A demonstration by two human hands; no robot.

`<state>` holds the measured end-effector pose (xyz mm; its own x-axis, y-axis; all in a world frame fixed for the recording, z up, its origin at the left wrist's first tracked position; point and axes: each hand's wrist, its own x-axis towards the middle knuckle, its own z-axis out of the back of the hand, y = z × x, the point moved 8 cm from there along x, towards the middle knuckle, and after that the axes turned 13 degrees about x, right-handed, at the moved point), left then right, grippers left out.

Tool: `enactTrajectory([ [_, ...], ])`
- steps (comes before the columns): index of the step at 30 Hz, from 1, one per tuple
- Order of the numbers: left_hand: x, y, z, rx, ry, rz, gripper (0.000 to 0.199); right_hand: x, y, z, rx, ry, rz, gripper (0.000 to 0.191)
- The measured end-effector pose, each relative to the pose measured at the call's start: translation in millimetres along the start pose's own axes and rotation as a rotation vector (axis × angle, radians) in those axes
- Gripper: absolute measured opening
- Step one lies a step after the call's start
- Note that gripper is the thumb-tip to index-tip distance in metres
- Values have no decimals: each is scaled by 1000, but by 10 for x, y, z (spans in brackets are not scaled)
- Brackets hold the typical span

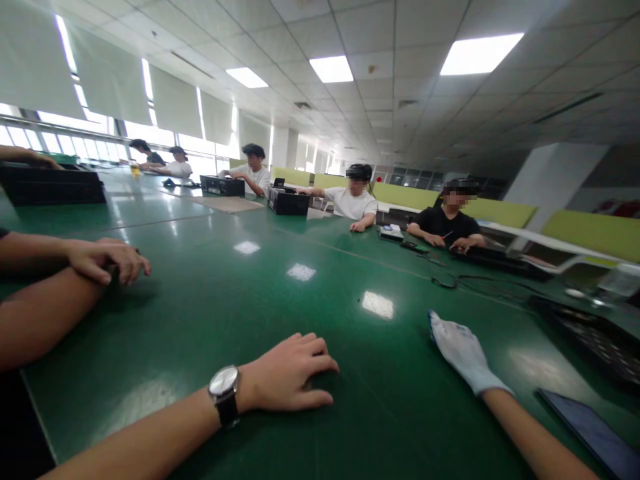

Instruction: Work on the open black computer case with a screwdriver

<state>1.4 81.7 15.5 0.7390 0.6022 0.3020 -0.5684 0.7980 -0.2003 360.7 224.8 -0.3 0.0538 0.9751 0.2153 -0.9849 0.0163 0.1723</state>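
Note:
My left hand [295, 373] rests palm down on the green table [280, 293], bare, its fingers slightly bent and apart, with nothing in it. A wristwatch [223, 381] with a pale round dial and a dark strap is on that wrist. To the right, my right hand [460, 347] lies on the table in a white and blue glove. Its fingers point away and are foreshortened, so how far they are bent is unclear. A dark phone-like slab [590, 427] lies to the right of the gloved wrist.
Another person's crossed arms and hand [113, 259] rest at the left. A black perforated panel [595, 337] and a cable [480, 280] lie at the right. Across the table, people sit near black boxes [287, 201] and a small device [390, 232].

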Motion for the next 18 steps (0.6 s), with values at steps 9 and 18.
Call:
enactTrajectory([
  [9,-54,-3,-6,160,62,-158,32,12,-83,22,125,-26,-66,63],
  [18,-27,-46,23,55,76,-139,31,13,7,51,249,-52,11,59],
])
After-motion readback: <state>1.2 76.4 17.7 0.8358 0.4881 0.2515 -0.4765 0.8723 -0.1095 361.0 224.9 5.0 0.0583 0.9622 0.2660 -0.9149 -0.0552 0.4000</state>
